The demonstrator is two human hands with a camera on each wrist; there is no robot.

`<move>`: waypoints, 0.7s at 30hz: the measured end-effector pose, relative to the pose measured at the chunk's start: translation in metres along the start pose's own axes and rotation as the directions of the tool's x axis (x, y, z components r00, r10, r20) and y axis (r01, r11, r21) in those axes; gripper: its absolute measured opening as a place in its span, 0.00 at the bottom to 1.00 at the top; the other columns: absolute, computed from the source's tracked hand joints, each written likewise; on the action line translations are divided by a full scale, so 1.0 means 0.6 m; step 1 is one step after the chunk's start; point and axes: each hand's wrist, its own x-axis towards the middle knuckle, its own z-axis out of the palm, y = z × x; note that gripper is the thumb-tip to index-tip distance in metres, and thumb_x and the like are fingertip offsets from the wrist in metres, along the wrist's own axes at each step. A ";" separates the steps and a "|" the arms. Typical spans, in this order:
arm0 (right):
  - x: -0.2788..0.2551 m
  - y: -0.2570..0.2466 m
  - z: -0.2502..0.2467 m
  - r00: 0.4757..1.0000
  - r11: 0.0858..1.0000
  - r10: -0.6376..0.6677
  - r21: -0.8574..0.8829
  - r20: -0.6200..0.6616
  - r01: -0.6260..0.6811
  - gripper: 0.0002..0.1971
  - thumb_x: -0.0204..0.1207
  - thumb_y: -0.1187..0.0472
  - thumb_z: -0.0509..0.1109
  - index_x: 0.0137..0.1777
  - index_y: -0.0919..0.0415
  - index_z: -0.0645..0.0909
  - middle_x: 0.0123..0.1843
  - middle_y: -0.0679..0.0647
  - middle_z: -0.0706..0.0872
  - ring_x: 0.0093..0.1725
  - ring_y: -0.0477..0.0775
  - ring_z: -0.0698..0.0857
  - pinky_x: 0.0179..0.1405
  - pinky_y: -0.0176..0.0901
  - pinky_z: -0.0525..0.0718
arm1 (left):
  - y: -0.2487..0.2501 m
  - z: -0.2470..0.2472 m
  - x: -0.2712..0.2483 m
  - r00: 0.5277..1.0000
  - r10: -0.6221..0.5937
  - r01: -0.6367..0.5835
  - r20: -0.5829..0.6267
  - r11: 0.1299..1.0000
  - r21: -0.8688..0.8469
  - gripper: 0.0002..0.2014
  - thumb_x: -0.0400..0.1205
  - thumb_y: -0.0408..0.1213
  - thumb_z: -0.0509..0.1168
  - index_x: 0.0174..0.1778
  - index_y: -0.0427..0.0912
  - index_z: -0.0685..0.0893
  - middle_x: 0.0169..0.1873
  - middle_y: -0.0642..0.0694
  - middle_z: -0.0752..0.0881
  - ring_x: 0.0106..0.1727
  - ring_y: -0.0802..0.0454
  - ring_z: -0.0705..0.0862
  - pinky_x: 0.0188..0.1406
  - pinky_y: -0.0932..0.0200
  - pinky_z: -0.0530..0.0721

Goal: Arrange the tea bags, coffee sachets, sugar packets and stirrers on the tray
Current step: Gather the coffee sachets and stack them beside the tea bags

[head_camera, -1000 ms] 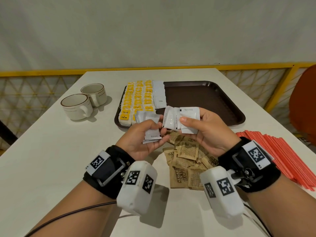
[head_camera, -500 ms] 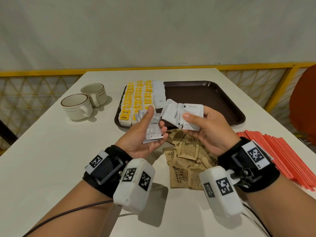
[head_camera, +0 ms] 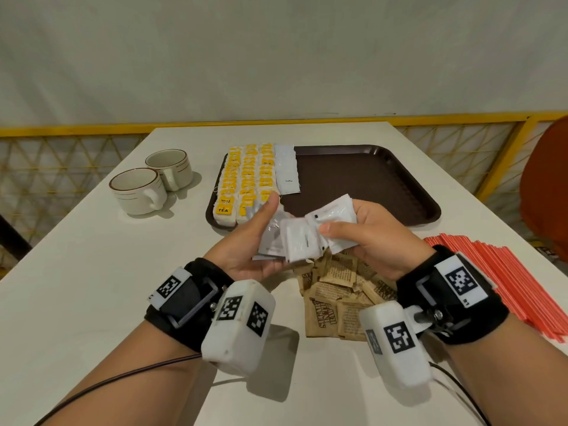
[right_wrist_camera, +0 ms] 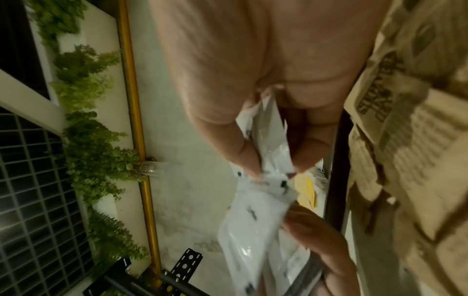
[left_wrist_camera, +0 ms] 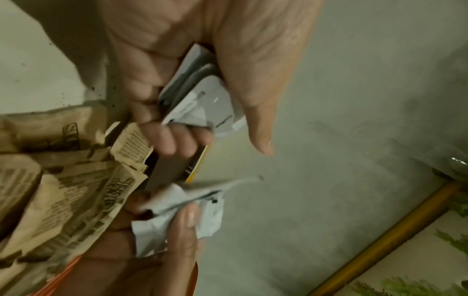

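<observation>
Above the table's middle, my left hand point(head_camera: 261, 238) cups a small stack of white coffee sachets point(head_camera: 272, 241), fingers curled under it and thumb raised. My right hand point(head_camera: 353, 229) pinches several more white sachets point(head_camera: 335, 213), and one of them point(head_camera: 302, 241) overlaps the left stack. In the left wrist view the fingers point(left_wrist_camera: 174, 138) curl round the stack point(left_wrist_camera: 210, 104). The brown tray point(head_camera: 384, 186) holds rows of yellow tea bags point(head_camera: 246, 182) and a column of coffee sachets point(head_camera: 287, 170). Brown sugar packets point(head_camera: 338, 290) lie heaped under my hands. Red stirrers point(head_camera: 507, 272) lie at the right.
Two white cups point(head_camera: 150, 186) stand left of the tray. The tray's right half is bare. A yellow railing point(head_camera: 461, 118) runs behind the table and an orange chair back point(head_camera: 547, 192) stands at the right edge.
My hands have closed together: the right hand brought a sachet over onto the left hand's stack, and the left thumb has lifted off the stack.
</observation>
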 end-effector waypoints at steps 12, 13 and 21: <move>0.005 0.010 0.005 0.998 0.999 -0.037 -0.021 -0.043 0.036 0.15 0.75 0.73 0.68 0.62 0.72 0.80 0.56 0.66 0.89 0.52 0.59 0.88 0.52 0.47 0.87 | -0.013 0.009 -0.007 0.984 0.034 -0.066 0.174 0.982 0.179 0.12 0.71 0.21 0.68 0.47 0.36 0.89 0.36 0.38 0.89 0.36 0.52 0.89 0.31 0.66 0.87; 0.006 0.010 0.004 0.997 0.999 -0.048 -0.016 -0.066 0.047 0.15 0.75 0.73 0.69 0.62 0.72 0.81 0.55 0.66 0.89 0.52 0.60 0.88 0.52 0.49 0.87 | -0.011 0.006 -0.003 0.989 0.052 -0.075 0.135 0.983 0.169 0.09 0.69 0.23 0.70 0.44 0.36 0.89 0.36 0.39 0.88 0.36 0.52 0.88 0.31 0.66 0.87; -0.005 -0.009 0.003 0.996 0.998 -0.056 -0.024 0.073 0.058 0.17 0.70 0.71 0.72 0.59 0.70 0.81 0.51 0.63 0.90 0.48 0.56 0.90 0.44 0.44 0.89 | -0.003 0.001 0.004 0.993 0.110 -0.108 0.035 0.992 -0.059 0.14 0.70 0.35 0.71 0.50 0.40 0.81 0.34 0.45 0.81 0.32 0.53 0.83 0.29 0.59 0.87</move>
